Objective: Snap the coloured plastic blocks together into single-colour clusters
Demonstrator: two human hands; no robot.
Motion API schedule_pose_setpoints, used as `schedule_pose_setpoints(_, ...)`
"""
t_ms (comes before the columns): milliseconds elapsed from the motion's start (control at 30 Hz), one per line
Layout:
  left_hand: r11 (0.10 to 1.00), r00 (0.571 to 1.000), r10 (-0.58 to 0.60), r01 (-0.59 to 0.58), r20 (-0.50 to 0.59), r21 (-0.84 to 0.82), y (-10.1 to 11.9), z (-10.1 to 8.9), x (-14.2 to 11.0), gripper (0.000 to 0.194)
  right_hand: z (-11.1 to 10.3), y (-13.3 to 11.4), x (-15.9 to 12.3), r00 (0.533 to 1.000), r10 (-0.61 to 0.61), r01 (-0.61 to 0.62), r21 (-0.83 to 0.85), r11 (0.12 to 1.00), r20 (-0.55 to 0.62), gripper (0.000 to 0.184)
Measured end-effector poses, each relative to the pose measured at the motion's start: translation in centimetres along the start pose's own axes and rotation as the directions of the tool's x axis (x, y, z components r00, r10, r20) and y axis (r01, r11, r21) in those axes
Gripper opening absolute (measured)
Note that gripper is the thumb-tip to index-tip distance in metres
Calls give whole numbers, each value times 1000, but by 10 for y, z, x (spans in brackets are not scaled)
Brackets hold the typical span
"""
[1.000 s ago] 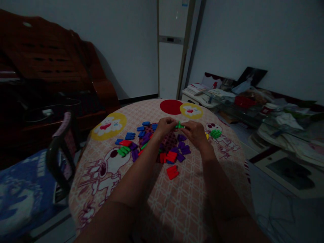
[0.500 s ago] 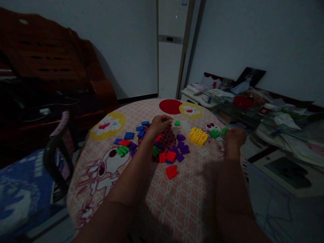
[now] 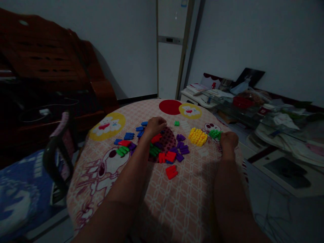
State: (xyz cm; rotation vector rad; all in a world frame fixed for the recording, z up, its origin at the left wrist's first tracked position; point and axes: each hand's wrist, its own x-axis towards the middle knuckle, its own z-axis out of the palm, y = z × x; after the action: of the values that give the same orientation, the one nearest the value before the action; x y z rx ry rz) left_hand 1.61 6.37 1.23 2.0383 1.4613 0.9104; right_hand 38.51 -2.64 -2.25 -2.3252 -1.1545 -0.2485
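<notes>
My right hand (image 3: 229, 140) is closed at the right of the table, its fingertips against a cluster of green building blocks (image 3: 215, 134). The green block in its grip is largely hidden by the fingers. Just left of that stands a cluster of yellow building blocks (image 3: 197, 136). My left hand (image 3: 156, 126) hovers over the loose pile with its fingers curled together; whatever they hold, if anything, is hidden. Below and around it lie red blocks (image 3: 170, 156), green blocks (image 3: 154, 150), purple blocks (image 3: 184, 149) and blue blocks (image 3: 129, 136).
A patterned cloth covers the round table (image 3: 187, 199). One red block (image 3: 171, 172) lies nearer me, and a small green block (image 3: 177, 123) farther back. A chair (image 3: 59, 155) stands at the left; a cluttered glass-topped cabinet (image 3: 225, 98) is at the right.
My right hand has moved left, bringing its green block against the green cluster. My left hand has shifted slightly left and down over the pile.
</notes>
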Motion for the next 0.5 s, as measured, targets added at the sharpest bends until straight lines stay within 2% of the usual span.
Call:
schedule_pose_setpoints(100,993,1000,-5,8,-20,118,-7,-8,0,19,-6,-3,-1,997,75,-75,-12,997,-24,41)
schedule_pose_setpoints(233,966,998,-62,66,-25,252,-19,-18,0,15,-14,-13,-1,992,82,-82,2,997,-100,41)
schedule_pose_setpoints(333,937,994,-91,63,66,344,-20,-21,-2,16,-14,-22,1,991,36,-28,63,998,-131,38)
schedule_pose_setpoints(433,903,962,-177,75,208,423,-17,-22,-5,14,-12,-30,3,990,-6,28,155,988,-140,33)
schedule_pose_setpoints(500,889,950,-206,82,234,450,-15,-24,-7,15,-13,-35,4,989,-15,46,203,978,-150,30)
